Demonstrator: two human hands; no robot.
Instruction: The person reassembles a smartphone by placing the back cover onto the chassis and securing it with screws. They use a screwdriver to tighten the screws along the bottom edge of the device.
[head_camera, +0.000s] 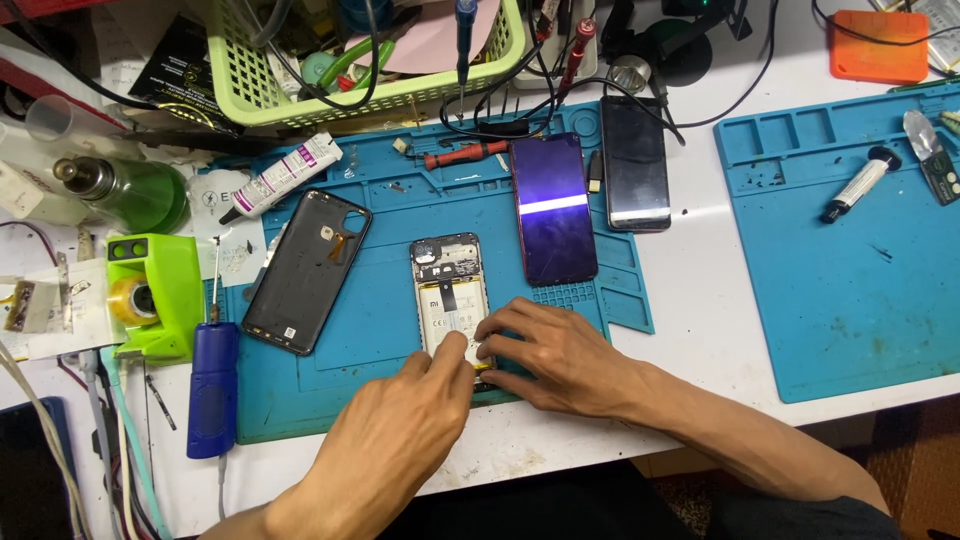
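Where fingers press: flat opened phone (452, 295).

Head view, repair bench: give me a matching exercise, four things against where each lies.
Things:
1. opened phone with exposed battery
2. black plastic back cover
3. blue cylindrical tool
4. red-handled screwdriver

Places:
A. off the blue mat's left edge, on the white table
B. under both hands' fingertips
C. top of the mat, below the green basket
D. on the mat, left of the opened phone

Pairs: 1-B, 2-D, 3-A, 4-C

green basket (300, 95), glue tube (285, 177), back cover (306, 270)
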